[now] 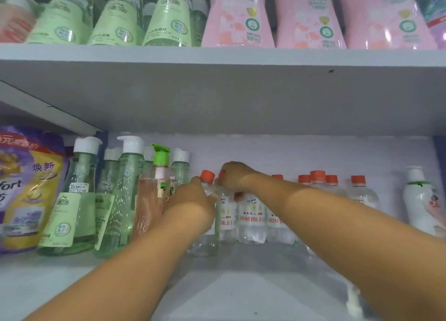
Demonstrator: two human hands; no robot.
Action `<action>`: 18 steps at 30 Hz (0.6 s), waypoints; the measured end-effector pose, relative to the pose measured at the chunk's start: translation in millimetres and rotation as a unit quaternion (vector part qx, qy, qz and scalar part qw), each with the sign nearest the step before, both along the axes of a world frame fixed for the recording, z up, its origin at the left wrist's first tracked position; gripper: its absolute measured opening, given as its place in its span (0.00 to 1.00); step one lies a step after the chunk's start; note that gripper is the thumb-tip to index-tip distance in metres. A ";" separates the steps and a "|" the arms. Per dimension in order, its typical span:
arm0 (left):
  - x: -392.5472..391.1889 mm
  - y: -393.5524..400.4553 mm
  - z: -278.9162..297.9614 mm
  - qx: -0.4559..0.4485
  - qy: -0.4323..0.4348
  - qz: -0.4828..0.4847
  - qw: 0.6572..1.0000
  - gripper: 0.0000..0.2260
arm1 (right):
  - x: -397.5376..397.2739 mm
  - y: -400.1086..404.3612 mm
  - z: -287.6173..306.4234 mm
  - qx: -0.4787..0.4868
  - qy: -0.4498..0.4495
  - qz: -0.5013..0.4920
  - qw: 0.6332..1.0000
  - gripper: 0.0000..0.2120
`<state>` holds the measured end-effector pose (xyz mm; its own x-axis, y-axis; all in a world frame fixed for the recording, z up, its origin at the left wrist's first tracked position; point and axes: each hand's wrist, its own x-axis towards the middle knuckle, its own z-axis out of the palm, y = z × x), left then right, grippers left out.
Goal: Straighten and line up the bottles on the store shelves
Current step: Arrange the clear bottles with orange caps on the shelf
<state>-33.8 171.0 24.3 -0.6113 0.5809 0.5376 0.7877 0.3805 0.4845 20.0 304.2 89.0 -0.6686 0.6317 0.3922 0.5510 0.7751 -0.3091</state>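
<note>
Straightening the clear bottles with orange caps on the lower shelf (72, 279); step in hand, by my judgement: squaring up the two leftmost of that group.

Hands. Left hand (193, 200), at centre of view, wraps the shoulder of the front clear bottle (207, 236), fingers curled round it just under its orange cap (207, 176). Right hand (235, 176), just past it toward 1 o'clock, closes over the top of the next clear bottle (226, 214), whose cap is mostly hidden beneath the fingers.

Task items. Row of orange-capped clear bottles (313, 183) runs from centre toward 3 o'clock, several deep, caps uneven in line. Contents: colourless liquid, labels white with red print.

Next move, as judged: set both held bottles upright and level with the row's front edge, labels forward, without knocking the neighbours touching on either side.

Other containers:
- Green bottles with white caps (72, 200), 9 o'clock, pale green liquid, several with price stickers.
- Pink-liquid bottle with green flip cap (154, 200), just beside the left hand.
- Purple-and-yellow refill pouch (24, 188), far 9 o'clock.
- White bottle (420, 200), 3 o'clock.
- Upper shelf (217, 55), 12 o'clock: green bottles (115, 19) and pink bottles (241, 19).
</note>
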 end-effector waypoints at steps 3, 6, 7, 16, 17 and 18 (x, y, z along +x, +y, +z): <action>-1.4 -0.8 4.6 -0.004 -0.014 -0.003 1.000 0.22 | 8.7 -6.3 7.1 0.010 0.036 0.011 0.999 0.14; -1.8 -8.6 8.3 -0.006 -0.021 -0.007 1.000 0.23 | 28.6 -21.7 14.7 0.047 -0.005 -0.028 0.998 0.16; -2.3 -11.3 8.5 -0.009 -0.024 -0.010 1.000 0.23 | 39.2 -27.8 16.3 0.064 -0.020 -0.045 0.997 0.17; -8.0 1.5 23.0 -0.119 -0.031 -0.096 0.988 0.27 | 135.4 -35.7 9.5 0.042 -0.020 -0.004 0.999 0.08; -7.6 6.5 26.6 -0.145 -0.013 -0.095 0.985 0.28 | 137.7 -33.8 5.9 0.048 -0.012 -0.003 0.999 0.08; -5.9 11.7 30.0 -0.173 0.004 -0.086 0.981 0.30 | 138.6 -30.3 3.1 0.050 -0.001 0.002 0.999 0.09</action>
